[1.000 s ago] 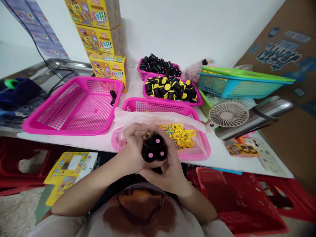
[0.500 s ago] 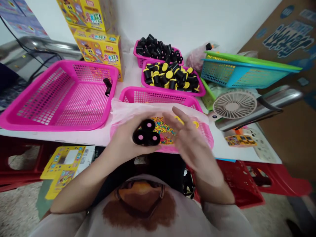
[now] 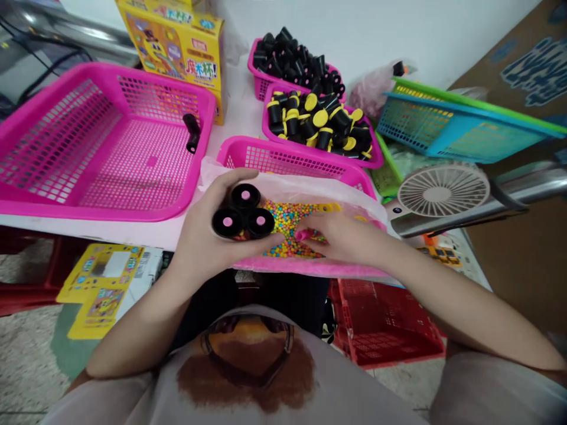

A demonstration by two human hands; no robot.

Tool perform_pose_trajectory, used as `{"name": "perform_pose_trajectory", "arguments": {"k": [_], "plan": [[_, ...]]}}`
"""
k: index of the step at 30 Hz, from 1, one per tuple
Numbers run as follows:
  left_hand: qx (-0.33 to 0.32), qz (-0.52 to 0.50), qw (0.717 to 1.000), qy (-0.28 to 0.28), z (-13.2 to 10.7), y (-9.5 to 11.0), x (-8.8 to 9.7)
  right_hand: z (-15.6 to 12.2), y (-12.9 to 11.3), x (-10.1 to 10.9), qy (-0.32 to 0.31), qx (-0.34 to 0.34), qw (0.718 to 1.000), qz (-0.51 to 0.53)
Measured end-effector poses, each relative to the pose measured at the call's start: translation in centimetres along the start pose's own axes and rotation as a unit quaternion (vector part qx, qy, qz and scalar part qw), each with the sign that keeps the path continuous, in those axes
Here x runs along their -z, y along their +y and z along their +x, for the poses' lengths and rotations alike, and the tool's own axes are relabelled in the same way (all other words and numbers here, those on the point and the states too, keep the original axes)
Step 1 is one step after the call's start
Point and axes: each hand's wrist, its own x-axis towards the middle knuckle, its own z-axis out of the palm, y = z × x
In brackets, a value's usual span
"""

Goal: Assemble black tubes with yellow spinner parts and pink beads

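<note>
My left hand (image 3: 206,233) curls around three black cups (image 3: 244,219), whose round ends with pink centres face up. It holds them over the left part of a lined pink basket (image 3: 292,158). Many small multicoloured balls (image 3: 286,219) lie in that basket on the pale liner. My right hand (image 3: 339,236) reaches down into the balls, its fingers closed on a small pink piece (image 3: 303,235), perhaps a scoop, partly hidden by the fingers. Just beyond that hand, a yellow strip-like piece (image 3: 328,208) lies on the balls.
At left stands a large pink basket (image 3: 181,203) with a few black cups (image 3: 192,133). Behind are baskets of black cups (image 3: 296,65) and yellow-lidded cups (image 3: 319,120). A fan (image 3: 443,190) and a blue basket (image 3: 456,133) stand right; yellow boxes (image 3: 177,53) rise behind.
My right hand has come down into the coloured balls and closed on the pink piece. My left hand still holds the three cups, now more upright and further left in view. The view has shifted.
</note>
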Motion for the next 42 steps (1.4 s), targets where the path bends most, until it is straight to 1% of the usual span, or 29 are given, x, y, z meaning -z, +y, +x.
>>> {"name": "perform_pose_trajectory", "arguments": {"k": [2, 3, 5, 8, 11, 15, 17, 20, 22, 25, 29, 30, 31, 34, 36, 39, 42], "plan": [[0.008, 0.007, 1.000, 0.003, 0.0, -0.1, 0.1, 0.6, -0.5, 0.5, -0.013, -0.031, 0.999, -0.038], [0.012, 0.012, 1.000, 0.001, 0.0, -0.1, 0.1, 1.1, -0.8, 0.5, -0.021, -0.032, 0.998, -0.048], [0.020, 0.022, 1.000, -0.002, 0.0, 0.0, 0.1, 2.0, -1.4, 0.1, -0.042, -0.016, 0.998, -0.043], [0.020, 0.043, 0.999, -0.006, 0.1, 0.3, 0.0, 3.3, -2.1, -0.8, -0.063, 0.018, 0.998, -0.007], [0.017, 0.063, 0.998, -0.014, 0.3, 0.5, 0.0, 3.9, -2.2, -1.4, -0.055, 0.041, 0.996, 0.054], [0.019, 0.065, 0.997, -0.022, 0.4, 0.6, 0.0, 3.8, -1.5, -1.5, -0.024, 0.057, 0.986, 0.152], [0.018, 0.063, 0.998, -0.025, 0.4, 0.4, -0.1, 3.6, -1.1, -1.6, -0.020, 0.052, 0.978, 0.200], [0.016, 0.070, 0.997, -0.021, 0.4, 0.2, -0.1, 3.0, -0.4, -1.8, -0.019, 0.041, 0.957, 0.286], [0.017, 0.083, 0.996, -0.015, 0.3, 0.2, -0.2, 2.8, -0.1, -1.8, 0.002, 0.043, 0.943, 0.329], [0.024, 0.095, 0.995, -0.010, 0.3, 0.5, -0.4, 2.6, 0.2, -1.2, 0.066, 0.055, 0.930, 0.357], [0.030, 0.106, 0.994, -0.010, 0.4, 0.9, -0.6, 2.4, -0.8, 1.1, 0.122, 0.082, 0.900, 0.409], [0.031, 0.108, 0.994, -0.012, 0.5, 1.0, -0.6, 2.3, -1.2, 1.8, 0.134, 0.094, 0.899, 0.405], [0.034, 0.109, 0.993, -0.013, 0.5, 1.0, -0.6, 2.3, -1.6, 2.5, 0.152, 0.109, 0.904, 0.383], [0.043, 0.108, 0.993, -0.016, 0.6, 1.0, -0.6, 2.2, -2.6, 4.0, 0.214, 0.161, 0.932, 0.244], [0.049, 0.106, 0.993, -0.018, 0.6, 0.9, -0.6, 2.3, -3.0, 4.4, 0.242, 0.194, 0.939, 0.146], [0.053, 0.100, 0.993, -0.011, 0.6, 0.7, -0.7, 2.5, -3.3, 4.5, 0.257, 0.217, 0.940, 0.054], [0.049, 0.092, 0.995, -0.001, 0.6, 0.6, -0.7, 2.3, -3.9, 4.8, 0.243, 0.195, 0.950, 0.015]]}}
